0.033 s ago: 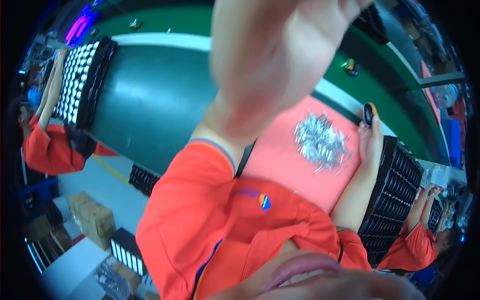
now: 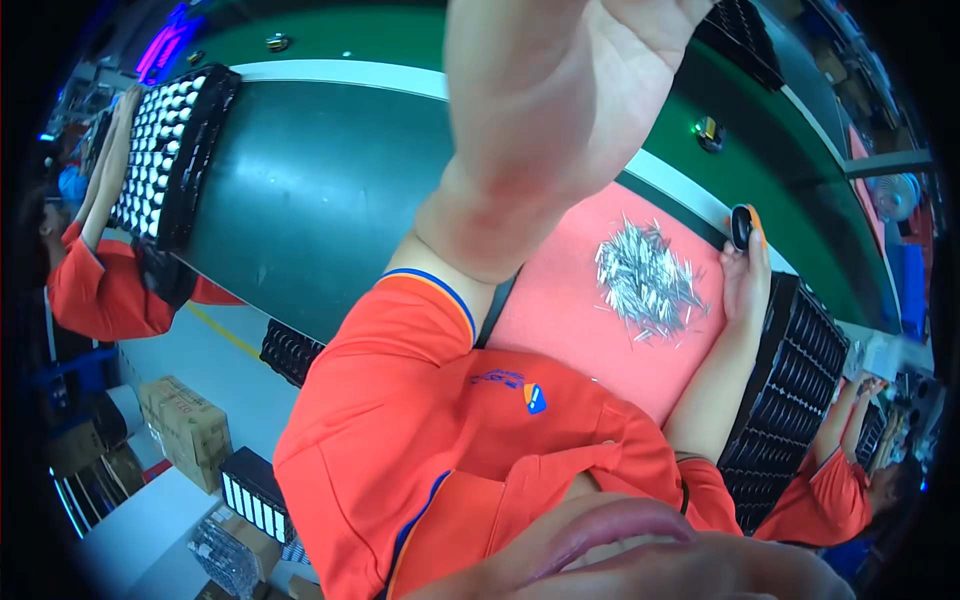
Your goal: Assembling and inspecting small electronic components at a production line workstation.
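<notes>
My left hand (image 2: 610, 75) is raised close to the camera, its palm and wrist filling the top middle. Its fingers run out past the upper edge, so what they do is hidden. At the right, my right hand (image 2: 738, 275) grips a small rounded black device with an orange edge (image 2: 741, 228), held up at the far edge of the pink mat (image 2: 560, 300). On that mat, between my arms, lies a loose pile of thin silver metal pins (image 2: 648, 280).
Beyond the mat runs a green conveyor belt (image 2: 800, 190) carrying a small yellow-and-black device (image 2: 709, 133). Black trays (image 2: 785, 390) stand beside my right arm. To the left, a co-worker (image 2: 110, 290) handles a tray of white round parts (image 2: 160, 150). Cartons (image 2: 185, 430) sit lower left.
The view has shifted slightly and is sharper. My left hand appears a little higher and further right. My right hand keeps the same device.
</notes>
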Action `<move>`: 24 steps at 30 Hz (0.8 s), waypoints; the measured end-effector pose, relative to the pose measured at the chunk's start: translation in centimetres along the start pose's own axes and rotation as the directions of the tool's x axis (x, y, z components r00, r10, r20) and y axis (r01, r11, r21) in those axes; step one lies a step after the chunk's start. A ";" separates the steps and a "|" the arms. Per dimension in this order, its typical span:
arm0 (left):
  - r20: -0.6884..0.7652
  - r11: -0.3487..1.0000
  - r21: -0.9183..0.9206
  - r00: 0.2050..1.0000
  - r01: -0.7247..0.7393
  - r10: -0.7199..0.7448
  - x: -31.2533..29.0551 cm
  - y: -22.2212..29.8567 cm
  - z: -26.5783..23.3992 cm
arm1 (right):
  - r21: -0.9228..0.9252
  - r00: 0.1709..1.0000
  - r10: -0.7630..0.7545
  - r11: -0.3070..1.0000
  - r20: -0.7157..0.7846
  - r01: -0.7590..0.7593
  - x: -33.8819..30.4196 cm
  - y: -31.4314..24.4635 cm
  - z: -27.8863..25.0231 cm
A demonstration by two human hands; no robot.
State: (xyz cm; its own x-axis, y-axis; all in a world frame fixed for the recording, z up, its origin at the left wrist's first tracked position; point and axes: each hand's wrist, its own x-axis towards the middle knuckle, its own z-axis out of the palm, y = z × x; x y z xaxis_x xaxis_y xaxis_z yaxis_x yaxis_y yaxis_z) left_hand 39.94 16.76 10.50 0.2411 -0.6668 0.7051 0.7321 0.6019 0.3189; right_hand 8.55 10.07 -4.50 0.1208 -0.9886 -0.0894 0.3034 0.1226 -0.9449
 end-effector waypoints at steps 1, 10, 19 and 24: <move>0.016 0.997 -0.076 0.999 0.030 -0.029 0.1 -1.2 -0.5 | -0.017 0.998 -0.014 1.000 -0.065 0.013 0.4 0.0 -1.3; 0.095 0.948 -0.238 0.976 0.213 -0.196 1.7 -1.3 1.4 | -0.048 0.994 0.024 0.998 -0.107 -0.029 -0.3 0.4 -1.0; 0.706 0.746 0.604 0.623 -0.282 -0.336 1.8 -2.5 1.2 | -0.061 0.989 -0.010 0.998 -0.146 0.001 -0.3 0.7 -1.3; 0.518 0.427 0.854 0.558 -0.298 -0.648 0.9 -3.0 0.9 | -0.033 0.992 0.005 0.999 -0.126 -0.009 -0.6 0.1 -0.9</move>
State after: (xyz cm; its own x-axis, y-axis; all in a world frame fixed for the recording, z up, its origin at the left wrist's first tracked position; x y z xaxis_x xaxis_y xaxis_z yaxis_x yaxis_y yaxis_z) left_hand 37.40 14.79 10.71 -0.6698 -0.5346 0.5153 -0.3035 0.8305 0.4671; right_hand 7.67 10.63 -4.81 0.0020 -0.9911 -0.1333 0.2709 0.1289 -0.9539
